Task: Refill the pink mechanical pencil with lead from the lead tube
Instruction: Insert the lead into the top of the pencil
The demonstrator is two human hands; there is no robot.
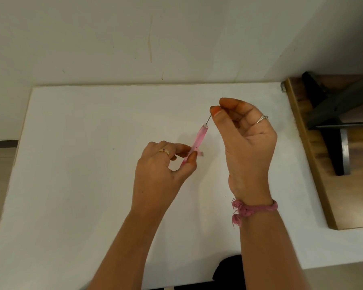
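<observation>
My left hand (pixel 161 166) grips the lower part of the pink mechanical pencil (pixel 198 139) and holds it tilted, with its open top end pointing up and to the right. My right hand (pixel 245 139) pinches a thin dark lead (pixel 208 120) between thumb and forefinger. The lead's lower end sits at the pencil's open top. A small pinkish piece (pixel 201 153) lies on the table just behind the pencil, partly hidden. I cannot see the lead tube.
The white table (pixel 82 164) runs to a white wall at the back. To the right stands a wooden surface (pixel 323 185) with dark metal bars (pixel 342 99) across it. A pink thread band (pixel 254 209) circles my right wrist.
</observation>
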